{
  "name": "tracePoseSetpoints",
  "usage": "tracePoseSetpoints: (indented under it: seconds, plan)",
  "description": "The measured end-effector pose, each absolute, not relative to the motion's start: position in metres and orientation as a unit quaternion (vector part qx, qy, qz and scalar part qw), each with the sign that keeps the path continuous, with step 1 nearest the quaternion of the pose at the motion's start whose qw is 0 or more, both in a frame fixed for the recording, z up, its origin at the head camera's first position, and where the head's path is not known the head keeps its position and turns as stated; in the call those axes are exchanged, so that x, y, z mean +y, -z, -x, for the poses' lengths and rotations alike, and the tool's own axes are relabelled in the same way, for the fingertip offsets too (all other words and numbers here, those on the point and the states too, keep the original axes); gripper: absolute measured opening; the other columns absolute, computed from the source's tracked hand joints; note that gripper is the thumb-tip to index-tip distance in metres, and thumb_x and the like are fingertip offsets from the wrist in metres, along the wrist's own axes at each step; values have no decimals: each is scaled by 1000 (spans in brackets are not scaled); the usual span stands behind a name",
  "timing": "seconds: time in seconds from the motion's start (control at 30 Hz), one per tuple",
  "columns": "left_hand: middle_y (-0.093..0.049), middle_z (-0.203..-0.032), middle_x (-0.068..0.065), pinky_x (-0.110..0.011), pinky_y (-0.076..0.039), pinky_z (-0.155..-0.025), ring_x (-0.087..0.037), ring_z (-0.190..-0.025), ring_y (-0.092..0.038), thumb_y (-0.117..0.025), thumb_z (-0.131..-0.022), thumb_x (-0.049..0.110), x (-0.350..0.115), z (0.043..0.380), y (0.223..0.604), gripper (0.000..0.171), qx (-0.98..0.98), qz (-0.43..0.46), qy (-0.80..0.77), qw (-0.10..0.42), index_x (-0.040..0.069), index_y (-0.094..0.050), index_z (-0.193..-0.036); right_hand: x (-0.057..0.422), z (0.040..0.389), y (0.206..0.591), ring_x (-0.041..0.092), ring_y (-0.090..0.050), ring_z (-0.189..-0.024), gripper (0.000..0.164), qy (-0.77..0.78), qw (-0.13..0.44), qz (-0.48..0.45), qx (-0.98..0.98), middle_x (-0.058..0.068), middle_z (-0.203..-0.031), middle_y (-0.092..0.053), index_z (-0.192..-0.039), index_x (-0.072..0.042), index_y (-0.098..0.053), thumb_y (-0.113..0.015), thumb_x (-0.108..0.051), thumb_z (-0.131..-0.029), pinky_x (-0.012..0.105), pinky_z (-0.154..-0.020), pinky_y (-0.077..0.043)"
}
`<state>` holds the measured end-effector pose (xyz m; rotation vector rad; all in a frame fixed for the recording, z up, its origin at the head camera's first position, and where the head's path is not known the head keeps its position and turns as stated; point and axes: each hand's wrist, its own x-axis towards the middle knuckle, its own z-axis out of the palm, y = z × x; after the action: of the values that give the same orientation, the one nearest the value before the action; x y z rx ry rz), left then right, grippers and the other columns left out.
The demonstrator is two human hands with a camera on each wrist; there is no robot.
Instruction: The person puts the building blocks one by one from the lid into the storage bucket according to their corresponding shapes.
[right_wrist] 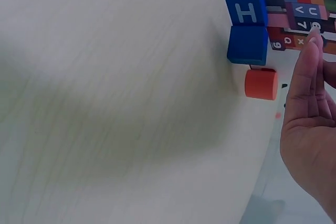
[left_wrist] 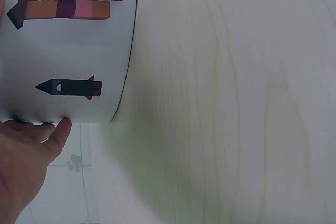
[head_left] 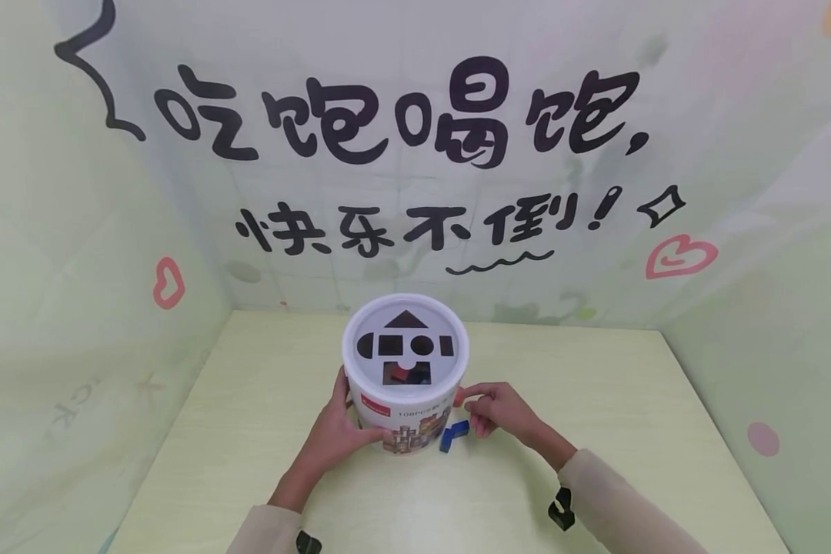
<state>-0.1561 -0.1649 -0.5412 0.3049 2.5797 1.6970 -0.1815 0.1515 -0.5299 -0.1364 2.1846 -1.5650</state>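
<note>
With the left hand (head_left: 346, 438), in a grip curled round its left side and front, brace the white, picture-printed cylindrical bucket (head_left: 405, 438) on the pale wood-grained counter (head_left: 263, 377). Avoid nudging the two small blue blocks (right_wrist: 248, 40) by its base. Slightly beyond, work delicately with the right hand (head_left: 495, 412), index extended, at the small red cylinder (right_wrist: 261, 84) beside the blocks; cannot tell whether pinching, touching or merely near. Favour opposite sides for purchase. Farther back, spare the pale round lid with shaped cut-outs (head_left: 406, 338) any sideways knock.
</note>
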Motion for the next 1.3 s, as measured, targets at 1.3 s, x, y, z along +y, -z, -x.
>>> tracePoseSetpoints:
  seconds: [1.3]
  plan:
    - [-33, -155, -1, -52, -38, -111, -28, -143, -33, -89, -58, 54, -165, 154, 539, 130, 829, -100, -549, 26, 42, -1, -153, 147, 162, 557, 16, -61, -50, 33, 571, 226, 45, 788, 12, -66, -66, -121, 1, -65, -53, -4, -91, 34, -50, -58]
